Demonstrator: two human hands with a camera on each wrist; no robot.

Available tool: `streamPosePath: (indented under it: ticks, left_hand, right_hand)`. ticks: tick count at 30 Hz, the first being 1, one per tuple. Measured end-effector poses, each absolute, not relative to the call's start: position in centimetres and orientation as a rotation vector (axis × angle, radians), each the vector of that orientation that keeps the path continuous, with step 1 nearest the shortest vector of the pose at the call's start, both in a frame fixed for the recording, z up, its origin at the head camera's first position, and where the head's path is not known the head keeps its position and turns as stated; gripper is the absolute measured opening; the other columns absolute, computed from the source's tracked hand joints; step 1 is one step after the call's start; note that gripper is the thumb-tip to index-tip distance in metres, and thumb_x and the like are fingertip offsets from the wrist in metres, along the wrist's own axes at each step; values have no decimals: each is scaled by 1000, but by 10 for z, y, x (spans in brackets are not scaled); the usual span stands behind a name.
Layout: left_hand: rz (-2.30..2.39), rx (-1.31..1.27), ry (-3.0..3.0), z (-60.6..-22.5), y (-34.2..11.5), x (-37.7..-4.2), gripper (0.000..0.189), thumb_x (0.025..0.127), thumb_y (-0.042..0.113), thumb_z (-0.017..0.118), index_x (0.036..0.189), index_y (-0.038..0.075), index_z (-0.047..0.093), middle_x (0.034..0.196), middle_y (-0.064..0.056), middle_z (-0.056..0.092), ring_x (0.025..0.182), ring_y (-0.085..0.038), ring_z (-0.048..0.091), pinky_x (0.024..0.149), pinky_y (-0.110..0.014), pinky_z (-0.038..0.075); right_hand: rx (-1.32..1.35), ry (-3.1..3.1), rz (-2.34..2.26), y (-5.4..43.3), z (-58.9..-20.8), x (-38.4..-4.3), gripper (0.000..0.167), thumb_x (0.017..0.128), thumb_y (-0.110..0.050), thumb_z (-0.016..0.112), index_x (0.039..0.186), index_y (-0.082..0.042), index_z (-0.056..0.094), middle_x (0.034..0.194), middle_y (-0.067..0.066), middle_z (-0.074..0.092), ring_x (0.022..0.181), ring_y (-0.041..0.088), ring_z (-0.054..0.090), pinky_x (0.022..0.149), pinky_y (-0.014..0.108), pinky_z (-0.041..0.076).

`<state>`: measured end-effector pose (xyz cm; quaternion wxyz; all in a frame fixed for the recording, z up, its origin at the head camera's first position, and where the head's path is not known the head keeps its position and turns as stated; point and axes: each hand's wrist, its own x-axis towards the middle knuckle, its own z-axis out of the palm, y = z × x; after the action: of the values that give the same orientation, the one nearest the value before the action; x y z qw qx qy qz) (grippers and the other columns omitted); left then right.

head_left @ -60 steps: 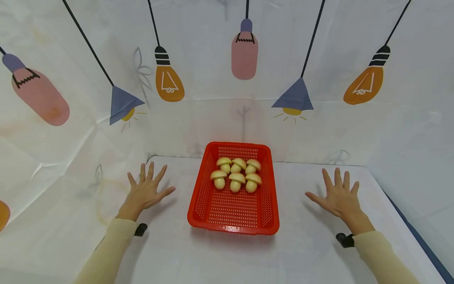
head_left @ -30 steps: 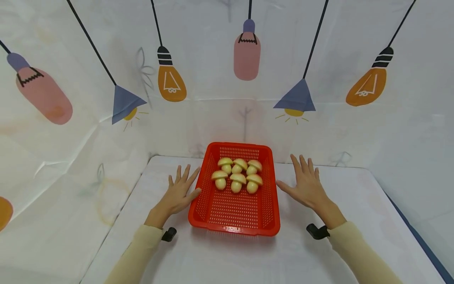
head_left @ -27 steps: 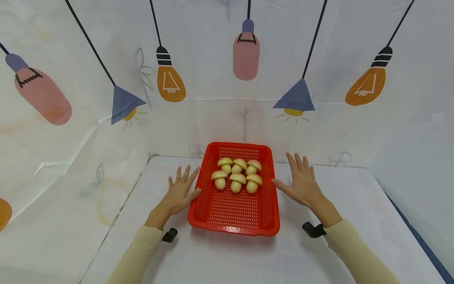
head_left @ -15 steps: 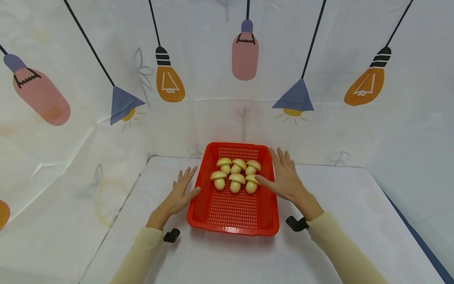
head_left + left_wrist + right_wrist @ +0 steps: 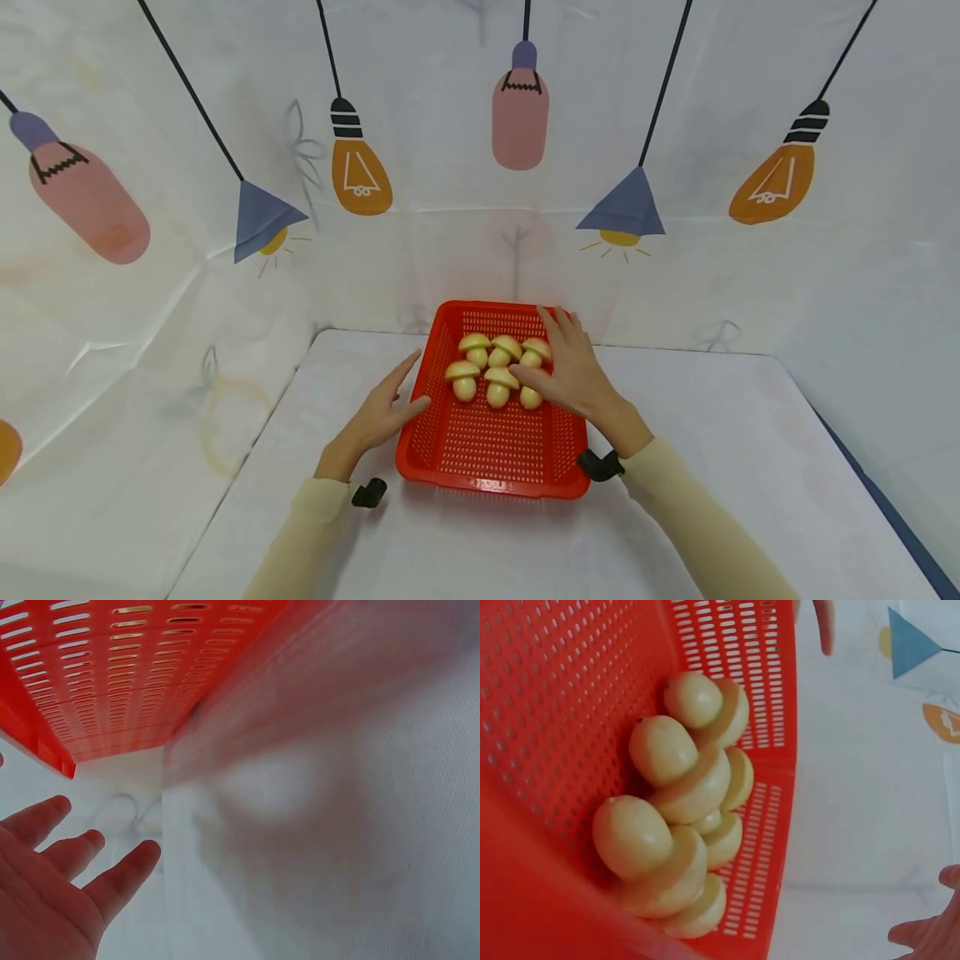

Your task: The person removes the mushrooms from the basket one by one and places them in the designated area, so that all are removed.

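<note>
A red perforated plastic basket (image 5: 491, 454) sits on the white table, holding several pale yellow toy mushrooms (image 5: 498, 387) in two rows near its back. My left hand (image 5: 378, 412) is at the basket's left side, fingers extended and thumb tip at the rim. In the left wrist view, its spread fingers (image 5: 124, 881) lie below the basket's slotted side wall (image 5: 127, 667). My right hand (image 5: 573, 371) reaches over the right rim with fingers spread, holding nothing. Its thumb overlaps the front-right mushroom in the head view and partly hides it. The right wrist view shows the mushrooms (image 5: 667, 750) closely.
The white table (image 5: 720, 467) extends on both sides of the basket. Behind it hangs a white sheet (image 5: 450, 250) printed with lamps and bulbs. A black wrist camera (image 5: 600, 465) on the right wrist overlaps the basket's front right corner; another (image 5: 369, 492) is on the left wrist.
Both hands have moved inward from the table's sides. The left has stopped by the basket's left rim; the right has kept moving left, over the right rim. Basket and mushrooms have stayed in place.
</note>
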<state>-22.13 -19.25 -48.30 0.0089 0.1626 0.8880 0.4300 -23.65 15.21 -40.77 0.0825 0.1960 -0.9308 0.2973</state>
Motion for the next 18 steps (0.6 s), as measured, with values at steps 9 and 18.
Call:
streamPosePath:
  ticks: [9, 18]
  left_hand:
    - [1337, 442, 2765, -489, -190, -221, 79, 97, 48, 65, 164, 39, 23, 170, -6, 27, 157, -43, 18, 116, -74, 24]
    - [1349, 472, 2716, -495, -188, -224, 81, 96, 50, 64, 164, 41, 22, 169, -10, 26, 158, -46, 5, 113, -80, 18]
  right_hand:
    - [609, -2764, 959, 133, -411, -242, 102, 90, -65, 63, 166, -17, 16, 171, 19, 15, 156, 47, 14, 119, 73, 16]
    - [595, -2820, 1101, 111, -430, -247, 103, 90, -67, 62, 166, -18, 13, 171, 20, 11, 157, 43, 13, 119, 70, 24]
